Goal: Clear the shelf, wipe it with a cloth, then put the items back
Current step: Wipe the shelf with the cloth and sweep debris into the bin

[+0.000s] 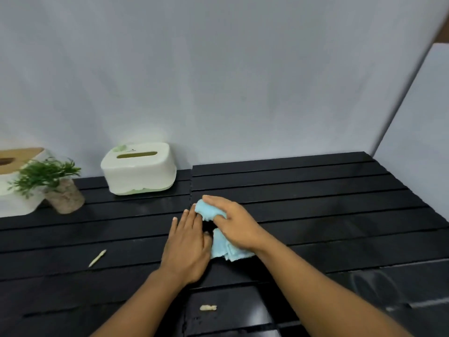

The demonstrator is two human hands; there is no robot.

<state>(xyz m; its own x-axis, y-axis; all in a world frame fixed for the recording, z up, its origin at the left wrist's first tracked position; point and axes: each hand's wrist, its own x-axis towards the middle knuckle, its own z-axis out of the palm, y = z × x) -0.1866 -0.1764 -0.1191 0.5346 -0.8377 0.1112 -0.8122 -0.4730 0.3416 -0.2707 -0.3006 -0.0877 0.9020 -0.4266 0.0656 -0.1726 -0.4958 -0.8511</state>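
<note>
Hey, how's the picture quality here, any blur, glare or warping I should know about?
Head view: soft overall, with the right hand and blue cloth slightly smeared; the black slatted shelf carries dull sheen and a blurred pale reflection at lower right; wide-angle warping bows the slats and tilts the wall; light is even, shadows faint; the plant at the left edge is fuzzy.

Looks like a plain home corner, staged. Black slatted shelf (315, 190) under both hands, bare white walls (218, 69) behind and to their right. Left of the hands: white tissue box (139, 169), small potted green plant (52, 183), second tissue holder with wooden lid (17, 181) beyond it.
</note>
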